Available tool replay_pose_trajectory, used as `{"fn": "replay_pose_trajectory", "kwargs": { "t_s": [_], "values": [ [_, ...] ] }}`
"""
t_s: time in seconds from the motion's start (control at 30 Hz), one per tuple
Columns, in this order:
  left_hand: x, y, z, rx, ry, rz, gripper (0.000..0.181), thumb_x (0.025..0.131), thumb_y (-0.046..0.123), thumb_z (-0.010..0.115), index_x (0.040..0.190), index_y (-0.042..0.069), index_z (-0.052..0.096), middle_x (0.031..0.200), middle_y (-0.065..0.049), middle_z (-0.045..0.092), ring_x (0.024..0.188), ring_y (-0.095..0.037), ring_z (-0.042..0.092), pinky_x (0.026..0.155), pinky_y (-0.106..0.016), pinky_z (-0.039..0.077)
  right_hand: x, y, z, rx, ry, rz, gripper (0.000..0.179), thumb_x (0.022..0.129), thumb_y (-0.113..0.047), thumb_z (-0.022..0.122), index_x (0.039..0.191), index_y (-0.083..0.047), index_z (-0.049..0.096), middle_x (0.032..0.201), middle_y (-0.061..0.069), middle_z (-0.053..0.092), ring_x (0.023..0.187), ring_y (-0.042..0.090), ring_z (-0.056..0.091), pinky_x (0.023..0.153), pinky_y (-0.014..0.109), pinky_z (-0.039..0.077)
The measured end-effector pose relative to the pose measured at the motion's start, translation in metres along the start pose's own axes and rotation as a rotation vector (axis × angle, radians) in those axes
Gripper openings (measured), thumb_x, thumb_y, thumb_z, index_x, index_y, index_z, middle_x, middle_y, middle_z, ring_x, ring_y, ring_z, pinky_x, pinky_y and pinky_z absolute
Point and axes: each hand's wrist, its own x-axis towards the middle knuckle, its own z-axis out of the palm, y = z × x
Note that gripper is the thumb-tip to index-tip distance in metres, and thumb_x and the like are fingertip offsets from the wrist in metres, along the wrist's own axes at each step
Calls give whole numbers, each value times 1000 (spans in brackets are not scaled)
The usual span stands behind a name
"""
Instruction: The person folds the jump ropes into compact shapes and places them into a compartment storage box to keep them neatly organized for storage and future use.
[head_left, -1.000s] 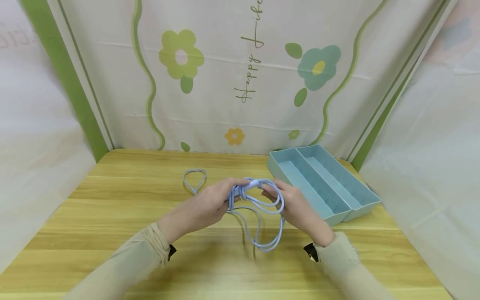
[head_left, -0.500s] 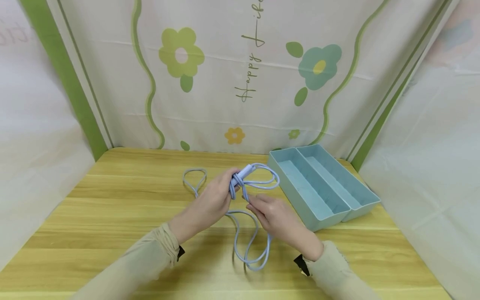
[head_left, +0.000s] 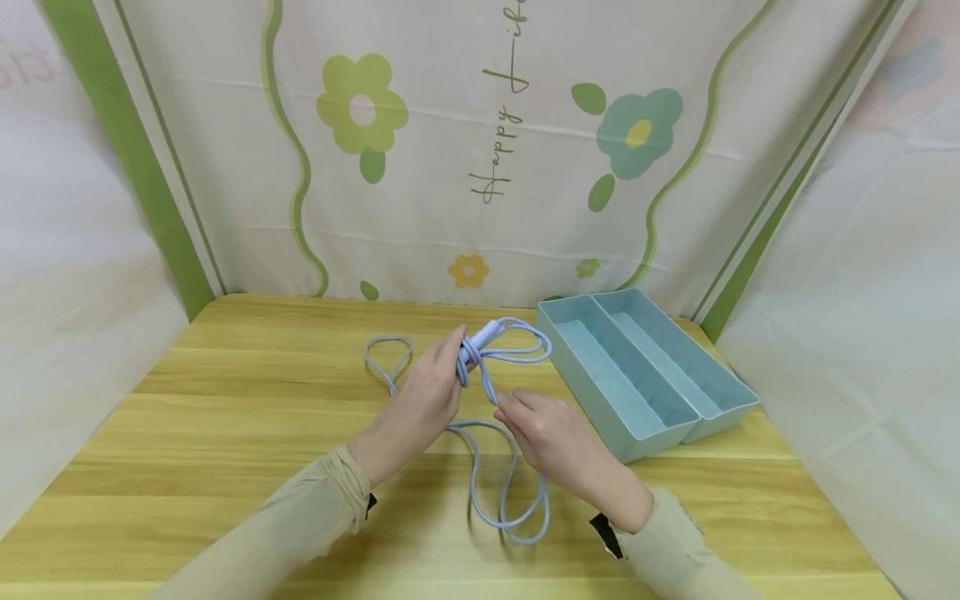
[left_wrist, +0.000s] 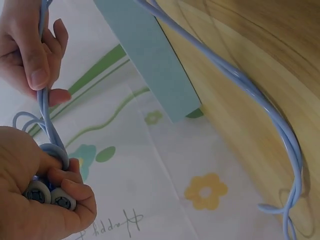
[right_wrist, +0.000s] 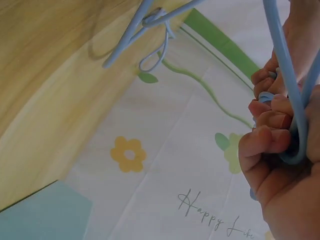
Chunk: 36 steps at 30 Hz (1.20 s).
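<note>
A light blue jump rope (head_left: 517, 357) hangs between the hands above the table. My left hand (head_left: 422, 400) grips its pale handles (head_left: 486, 335), with turns of rope wound round them. In the left wrist view the round handle ends (left_wrist: 62, 201) show side by side inside the curled fingers. Below and right of the handles, my right hand (head_left: 558, 435) pinches the doubled rope. In the right wrist view a length of rope (right_wrist: 284, 60) loops through the curled right fingers. Slack rope (head_left: 510, 523) hangs beneath the hands, and a loop (head_left: 388, 340) lies farther left.
Two light blue open trays (head_left: 654, 443) stand side by side at the back right of the wooden table (head_left: 247, 400). A white curtain (head_left: 427, 217) with printed flowers closes off the back and sides.
My right hand has left the rope loop at the right, moved down and left, and now pinches the rope below the handles. The handles have risen and tilt more steeply.
</note>
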Motion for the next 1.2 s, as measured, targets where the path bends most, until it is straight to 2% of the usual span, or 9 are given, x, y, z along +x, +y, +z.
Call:
{"fn": "replay_pose_trajectory", "kwargs": {
  "t_s": [0.13,0.27,0.4,0.53,0.63,0.7,0.87,1.0,1.2],
  "values": [
    [1,-3,2,92,-29,35,34,95,-2,61,125,-14,48,93,-17,61,79,-23,64,68,-25,55,-4,1,-2,66,-36,35,31,107,-21,45,104,1,66,76,-1,54,57,8,45,50,17,41],
    [1,-5,4,208,-95,69,31,95,2,62,120,-8,48,86,-12,58,64,-16,57,53,-19,49,-9,2,-3,305,-74,156,14,100,-4,56,108,-1,67,78,0,59,62,6,53,53,16,46],
    [0,-5,7,280,-163,69,33,93,1,65,119,-3,45,80,-8,57,54,-11,49,41,-15,38,-6,-3,-5,450,-72,291,19,95,7,59,107,-1,70,73,-1,56,63,5,51,54,18,46],
    [-1,-4,10,257,-191,41,31,93,-4,63,117,-2,43,79,-8,57,54,-10,48,41,-14,37,0,-9,-6,287,-115,306,14,95,2,62,103,-2,71,79,-1,62,70,10,58,62,25,50],
    [-1,-2,11,221,-214,36,26,94,-6,59,115,-2,42,79,-7,55,54,-8,50,43,-12,38,2,-13,-5,150,-143,264,6,94,-2,64,94,-5,69,80,-1,63,67,11,58,56,24,48],
    [-1,-2,12,209,-232,52,24,94,-8,58,111,-2,43,76,-5,53,54,-8,50,43,-13,39,2,-14,-5,98,-144,226,9,94,-4,64,86,-7,63,76,-3,60,61,10,53,50,21,44],
    [-2,-5,9,212,-322,129,18,93,-8,62,99,0,47,71,-3,51,55,-10,51,44,-17,40,0,-8,-8,52,-137,97,20,98,-8,58,79,-11,52,71,-5,43,55,8,33,44,17,31],
    [-2,-5,4,217,-422,155,15,94,-6,61,96,2,48,72,-2,52,57,-9,51,45,-16,41,-2,-1,-16,32,-177,18,22,103,-14,52,82,-9,54,71,-4,44,53,7,30,43,16,29],
    [-3,0,-1,339,-502,221,15,95,-2,61,97,2,48,72,1,48,56,-5,45,45,-14,37,2,4,-24,22,-282,-22,18,97,-9,62,82,-9,53,69,-5,42,53,5,31,44,15,27]
  ]
}}
